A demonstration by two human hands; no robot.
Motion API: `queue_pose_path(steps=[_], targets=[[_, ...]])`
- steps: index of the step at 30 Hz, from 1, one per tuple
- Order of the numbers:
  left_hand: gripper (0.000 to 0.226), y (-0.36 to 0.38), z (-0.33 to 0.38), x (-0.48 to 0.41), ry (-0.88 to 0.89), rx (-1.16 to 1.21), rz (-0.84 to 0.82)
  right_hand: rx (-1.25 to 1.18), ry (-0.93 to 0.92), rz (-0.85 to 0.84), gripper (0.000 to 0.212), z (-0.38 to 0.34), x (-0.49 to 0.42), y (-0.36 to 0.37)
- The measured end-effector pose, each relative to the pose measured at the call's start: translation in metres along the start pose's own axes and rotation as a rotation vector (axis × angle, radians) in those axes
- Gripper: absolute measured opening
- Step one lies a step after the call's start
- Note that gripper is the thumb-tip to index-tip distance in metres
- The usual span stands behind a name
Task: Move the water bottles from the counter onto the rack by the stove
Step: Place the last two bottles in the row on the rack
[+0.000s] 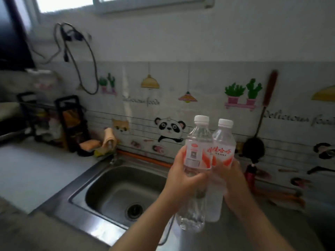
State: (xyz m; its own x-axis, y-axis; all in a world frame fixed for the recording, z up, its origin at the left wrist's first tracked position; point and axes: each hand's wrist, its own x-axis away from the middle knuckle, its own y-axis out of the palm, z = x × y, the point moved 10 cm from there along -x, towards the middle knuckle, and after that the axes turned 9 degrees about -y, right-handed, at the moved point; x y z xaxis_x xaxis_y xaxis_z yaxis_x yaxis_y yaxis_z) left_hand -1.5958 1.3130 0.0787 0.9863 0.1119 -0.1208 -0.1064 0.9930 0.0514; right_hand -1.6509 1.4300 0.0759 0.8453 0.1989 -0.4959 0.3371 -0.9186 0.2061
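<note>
Two clear plastic water bottles with white caps and red-and-white labels are held upright side by side in the air, over the right edge of the sink. My left hand (183, 180) grips the left bottle (198, 142) around its middle. My right hand (233, 180) grips the right bottle (223, 142) the same way. The bottles touch each other. A black wire rack (54, 122) with several items in it stands on the counter at the far left, against the wall.
A steel sink (119, 189) lies below and left of the bottles, with a tap (113, 156) and cloths at its back corner. A grey counter (32, 171) stretches left to the rack. A long brush (261, 120) and a red item (251, 173) are on the right by the wall.
</note>
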Motion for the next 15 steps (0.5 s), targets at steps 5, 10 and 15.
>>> queue_pose_path(steps=[5, 10, 15], targets=[[0.059, -0.086, 0.024, 0.039, 0.022, 0.014, 0.147, -0.060, 0.015, -0.231, 0.069, -0.003, -0.003, 0.106], [0.050, -0.188, 0.025, 0.081, -0.007, 0.126, 0.351, -0.165, 0.132, -0.408, 0.086, 0.021, 0.011, 0.208], [0.050, -0.296, 0.027, 0.113, 0.031, 0.115, 0.464, -0.212, 0.165, -0.503, 0.091, 0.037, 0.020, 0.318]])
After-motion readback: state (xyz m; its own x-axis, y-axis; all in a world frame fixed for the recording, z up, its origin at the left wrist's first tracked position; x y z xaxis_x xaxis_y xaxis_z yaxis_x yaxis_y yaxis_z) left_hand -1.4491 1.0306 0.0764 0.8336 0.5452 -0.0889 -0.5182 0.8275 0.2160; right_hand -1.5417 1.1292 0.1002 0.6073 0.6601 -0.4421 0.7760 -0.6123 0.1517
